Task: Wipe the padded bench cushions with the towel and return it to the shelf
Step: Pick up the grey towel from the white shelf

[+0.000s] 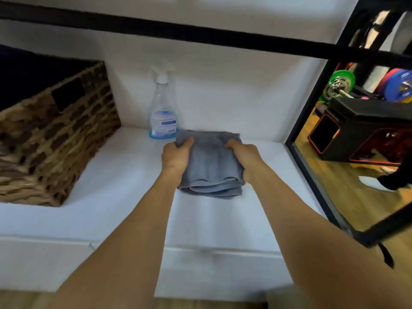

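Observation:
A folded grey-blue towel lies on the white shelf, close to the back wall. My left hand grips the towel's left edge, thumb on top. On the opposite side my right hand holds its right edge the same way. Both forearms reach forward over the shelf's front edge. Far right, past the shelf frame, a black padded bench with red trim stands on the wooden floor.
A wicker basket fills the shelf's left side. A clear spray bottle stands just behind the towel's left corner. A black metal frame bounds the shelf on the right and overhead. Weight plates lie beyond the bench.

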The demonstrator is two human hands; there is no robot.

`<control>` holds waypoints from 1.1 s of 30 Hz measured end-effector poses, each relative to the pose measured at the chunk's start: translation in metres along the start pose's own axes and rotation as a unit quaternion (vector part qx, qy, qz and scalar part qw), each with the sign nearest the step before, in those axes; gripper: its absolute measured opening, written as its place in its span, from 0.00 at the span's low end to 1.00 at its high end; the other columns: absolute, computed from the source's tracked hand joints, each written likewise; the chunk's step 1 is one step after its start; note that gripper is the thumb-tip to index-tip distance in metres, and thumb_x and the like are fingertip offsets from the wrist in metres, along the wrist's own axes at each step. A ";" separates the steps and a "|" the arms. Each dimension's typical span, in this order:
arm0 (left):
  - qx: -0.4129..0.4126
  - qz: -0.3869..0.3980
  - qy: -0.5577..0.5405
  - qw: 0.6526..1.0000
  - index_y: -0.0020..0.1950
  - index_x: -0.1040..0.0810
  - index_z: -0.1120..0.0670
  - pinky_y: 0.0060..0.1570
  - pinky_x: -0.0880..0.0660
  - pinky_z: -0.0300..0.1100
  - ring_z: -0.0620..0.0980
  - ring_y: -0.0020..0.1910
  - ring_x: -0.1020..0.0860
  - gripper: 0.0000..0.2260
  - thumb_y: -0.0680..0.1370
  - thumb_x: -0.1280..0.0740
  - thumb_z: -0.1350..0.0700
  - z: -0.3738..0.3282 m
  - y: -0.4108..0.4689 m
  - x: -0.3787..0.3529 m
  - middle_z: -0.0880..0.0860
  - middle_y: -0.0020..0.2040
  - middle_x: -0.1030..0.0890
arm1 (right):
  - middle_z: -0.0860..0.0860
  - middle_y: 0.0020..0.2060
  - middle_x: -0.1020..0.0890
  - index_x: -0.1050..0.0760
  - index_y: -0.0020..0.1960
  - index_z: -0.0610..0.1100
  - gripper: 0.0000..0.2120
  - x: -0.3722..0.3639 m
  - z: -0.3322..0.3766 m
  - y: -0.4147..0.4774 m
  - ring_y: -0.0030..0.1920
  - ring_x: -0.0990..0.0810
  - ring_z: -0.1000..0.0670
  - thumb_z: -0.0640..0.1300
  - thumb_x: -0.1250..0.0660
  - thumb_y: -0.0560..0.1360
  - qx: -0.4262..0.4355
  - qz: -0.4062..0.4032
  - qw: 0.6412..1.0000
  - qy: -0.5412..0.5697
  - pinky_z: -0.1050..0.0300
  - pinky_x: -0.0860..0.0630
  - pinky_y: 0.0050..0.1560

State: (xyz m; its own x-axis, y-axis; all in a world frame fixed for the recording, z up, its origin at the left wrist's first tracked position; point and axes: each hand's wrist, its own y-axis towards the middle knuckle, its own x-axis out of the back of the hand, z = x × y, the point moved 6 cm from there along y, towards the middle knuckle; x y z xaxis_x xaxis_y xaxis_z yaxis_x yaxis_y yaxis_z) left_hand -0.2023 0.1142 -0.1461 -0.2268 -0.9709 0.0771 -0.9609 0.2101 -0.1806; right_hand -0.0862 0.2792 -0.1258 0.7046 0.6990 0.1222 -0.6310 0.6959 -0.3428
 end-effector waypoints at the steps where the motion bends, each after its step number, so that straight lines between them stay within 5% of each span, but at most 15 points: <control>1: 0.002 0.009 -0.027 1.000 0.47 0.21 0.53 0.53 0.24 0.47 0.57 0.54 0.20 0.12 0.72 0.30 0.45 -0.007 -0.018 0.010 0.52 0.49 0.17 | 0.46 0.38 0.18 0.24 0.47 0.40 0.10 0.001 0.004 -0.020 0.37 0.19 0.46 0.46 0.32 0.71 0.010 0.004 1.000 0.017 0.62 0.24 0.28; 4: 0.012 0.035 -0.087 0.996 0.51 0.19 0.52 0.54 0.21 0.52 0.55 0.51 0.18 0.16 0.68 0.29 0.44 -0.041 -0.089 0.045 0.52 0.50 0.16 | 0.46 0.41 0.19 0.26 0.45 0.43 0.05 0.007 0.023 -0.105 0.40 0.19 0.46 0.44 0.33 0.71 0.042 -0.005 0.998 0.050 0.57 0.22 0.37; 7: -0.017 0.023 -0.093 0.995 0.43 0.20 0.47 0.47 0.22 0.43 0.48 0.47 0.18 0.10 0.71 0.29 0.42 -0.094 -0.168 0.098 0.46 0.44 0.17 | 0.47 0.41 0.18 0.26 0.46 0.45 0.07 0.012 0.056 -0.217 0.40 0.17 0.47 0.45 0.33 0.70 0.049 -0.014 0.996 0.073 0.56 0.21 0.33; 13: -0.100 0.023 -0.041 0.994 0.42 0.21 0.45 0.42 0.25 0.37 0.42 0.45 0.20 0.10 0.74 0.33 0.39 -0.206 -0.331 0.202 0.42 0.43 0.18 | 0.41 0.51 0.17 0.25 0.53 0.41 0.15 0.027 0.122 -0.436 0.50 0.17 0.41 0.44 0.32 0.68 0.056 -0.018 0.990 0.129 0.41 0.19 0.49; 20: -0.156 0.079 -0.056 0.983 0.54 0.19 0.51 0.53 0.22 0.44 0.46 0.51 0.19 0.15 0.76 0.33 0.41 -0.303 -0.503 0.266 0.47 0.50 0.16 | 0.47 0.49 0.16 0.25 0.51 0.48 0.10 0.077 0.169 -0.626 0.46 0.15 0.47 0.44 0.32 0.71 0.116 -0.022 0.974 0.195 0.52 0.18 0.38; 24: -0.203 0.101 -0.051 0.973 0.44 0.21 0.46 0.39 0.25 0.33 0.34 0.40 0.20 0.11 0.75 0.33 0.39 -0.331 -0.602 0.279 0.41 0.42 0.18 | 0.49 0.47 0.15 0.23 0.51 0.49 0.13 0.121 0.165 -0.728 0.45 0.15 0.48 0.45 0.32 0.66 0.159 -0.055 0.960 0.223 0.53 0.19 0.37; 29: -0.186 0.216 -0.065 0.956 0.51 0.20 0.49 0.54 0.21 0.51 0.49 0.50 0.19 0.16 0.75 0.34 0.38 -0.326 -0.741 0.243 0.49 0.50 0.17 | 0.49 0.45 0.16 0.24 0.52 0.49 0.13 0.219 0.133 -0.859 0.46 0.16 0.48 0.44 0.32 0.67 0.182 -0.162 0.942 0.230 0.50 0.18 0.42; 33: -0.165 0.311 -0.068 0.934 0.51 0.21 0.46 0.54 0.22 0.52 0.48 0.51 0.20 0.14 0.74 0.34 0.37 -0.323 -0.840 0.185 0.47 0.50 0.18 | 0.47 0.47 0.16 0.25 0.52 0.49 0.13 0.308 0.102 -0.947 0.45 0.16 0.48 0.44 0.32 0.67 0.181 -0.248 0.920 0.243 0.48 0.19 0.43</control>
State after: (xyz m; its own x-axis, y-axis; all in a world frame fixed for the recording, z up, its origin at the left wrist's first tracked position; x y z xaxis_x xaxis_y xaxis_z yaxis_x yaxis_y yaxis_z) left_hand 0.5117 -0.2051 0.3366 -0.7558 -0.6509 -0.0713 -0.6525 0.7396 0.1649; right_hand 0.6952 -0.1478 0.3313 0.9416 0.1857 -0.2810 -0.1974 0.9802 -0.0140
